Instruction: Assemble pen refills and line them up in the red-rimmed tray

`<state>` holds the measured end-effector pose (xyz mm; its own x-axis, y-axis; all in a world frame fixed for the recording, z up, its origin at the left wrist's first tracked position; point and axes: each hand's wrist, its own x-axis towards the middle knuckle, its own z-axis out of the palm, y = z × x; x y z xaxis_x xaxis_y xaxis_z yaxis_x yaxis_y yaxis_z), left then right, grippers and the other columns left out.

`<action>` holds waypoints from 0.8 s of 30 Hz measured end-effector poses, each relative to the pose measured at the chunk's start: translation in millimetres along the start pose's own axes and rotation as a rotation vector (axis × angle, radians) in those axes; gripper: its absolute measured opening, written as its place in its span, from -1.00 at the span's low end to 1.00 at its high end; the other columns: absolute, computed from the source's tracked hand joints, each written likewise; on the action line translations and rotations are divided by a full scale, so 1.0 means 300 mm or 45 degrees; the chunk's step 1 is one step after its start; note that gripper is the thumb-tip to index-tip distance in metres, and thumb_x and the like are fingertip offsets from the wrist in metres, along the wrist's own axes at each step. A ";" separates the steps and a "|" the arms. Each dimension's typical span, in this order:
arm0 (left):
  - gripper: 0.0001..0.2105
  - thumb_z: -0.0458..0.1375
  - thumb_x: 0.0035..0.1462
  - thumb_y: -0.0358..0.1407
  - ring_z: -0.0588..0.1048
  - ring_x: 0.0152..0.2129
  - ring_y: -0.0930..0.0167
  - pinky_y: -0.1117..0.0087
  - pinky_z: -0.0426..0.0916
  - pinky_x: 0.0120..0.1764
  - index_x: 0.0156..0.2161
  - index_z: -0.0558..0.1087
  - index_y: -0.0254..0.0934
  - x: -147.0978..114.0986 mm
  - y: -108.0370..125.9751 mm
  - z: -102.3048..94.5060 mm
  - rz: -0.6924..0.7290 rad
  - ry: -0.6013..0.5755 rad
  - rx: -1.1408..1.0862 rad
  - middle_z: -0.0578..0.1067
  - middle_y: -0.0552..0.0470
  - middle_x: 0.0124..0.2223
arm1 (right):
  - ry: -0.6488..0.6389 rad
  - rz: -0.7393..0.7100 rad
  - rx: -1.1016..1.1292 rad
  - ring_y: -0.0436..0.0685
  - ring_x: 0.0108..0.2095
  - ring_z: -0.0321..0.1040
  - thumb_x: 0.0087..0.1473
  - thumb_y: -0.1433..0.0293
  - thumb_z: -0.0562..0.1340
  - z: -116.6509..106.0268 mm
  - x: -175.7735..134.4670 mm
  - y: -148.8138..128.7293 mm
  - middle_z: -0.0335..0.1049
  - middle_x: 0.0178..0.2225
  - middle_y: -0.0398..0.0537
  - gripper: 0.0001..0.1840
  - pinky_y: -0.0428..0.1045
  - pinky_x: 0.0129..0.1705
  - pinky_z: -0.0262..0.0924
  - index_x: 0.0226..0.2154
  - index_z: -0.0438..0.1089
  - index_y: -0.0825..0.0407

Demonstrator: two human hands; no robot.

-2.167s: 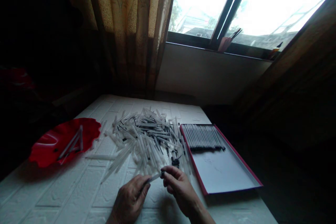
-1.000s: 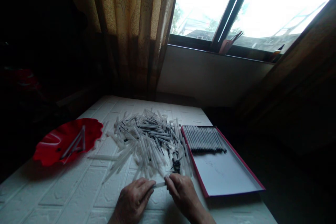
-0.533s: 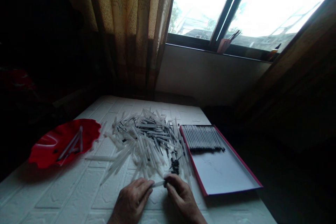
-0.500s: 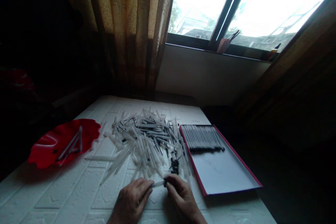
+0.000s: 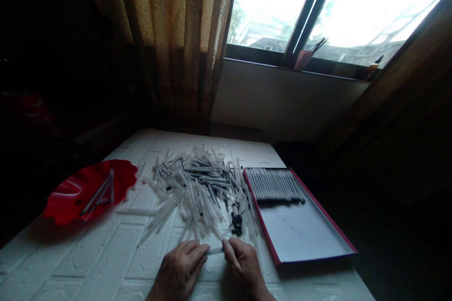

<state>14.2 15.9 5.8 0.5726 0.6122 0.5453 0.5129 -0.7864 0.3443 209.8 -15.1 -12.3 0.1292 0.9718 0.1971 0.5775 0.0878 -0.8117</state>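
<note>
A clear-barrelled pen [image 5: 215, 251] lies level between my two hands above the near part of the table. My left hand [image 5: 181, 265] is closed around its left part. My right hand [image 5: 243, 260] pinches the right end, where the fingertips hide most of a dark tip piece. Just beyond the hands is a loose pile of clear pen barrels [image 5: 201, 211], with dark thin refills [image 5: 208, 178] among them. Small black pen parts [image 5: 236, 223] form a heap just past my right hand.
To the right, a pink-edged box lid [image 5: 307, 240] holds a row of pens [image 5: 275, 186] with black ends. A red scalloped dish [image 5: 63, 202] with a few pens stands on the left of the white brick-patterned table [image 5: 106, 254]. Curtains and a window are behind.
My right fingers have closed in more over the pen's right end, covering the dark piece that showed before. The view has shifted slightly; the pile and box lid stay as they were.
</note>
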 end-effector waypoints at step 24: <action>-0.65 -0.20 0.38 -0.18 0.60 -0.41 0.40 0.45 0.51 -0.36 -0.11 0.43 -0.18 0.004 0.001 0.005 -0.010 0.005 0.047 0.59 0.03 -0.32 | -0.158 0.012 0.494 0.16 -0.28 0.44 0.11 0.29 0.22 -0.033 -0.015 0.047 0.50 -0.32 0.01 -0.81 -0.03 -0.21 0.29 -0.26 0.46 0.04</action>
<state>15.9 16.6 5.3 0.5662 0.6179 0.5455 0.5404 -0.7780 0.3204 225.3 -20.3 -19.2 0.0211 0.9900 0.1398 0.2264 0.1314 -0.9651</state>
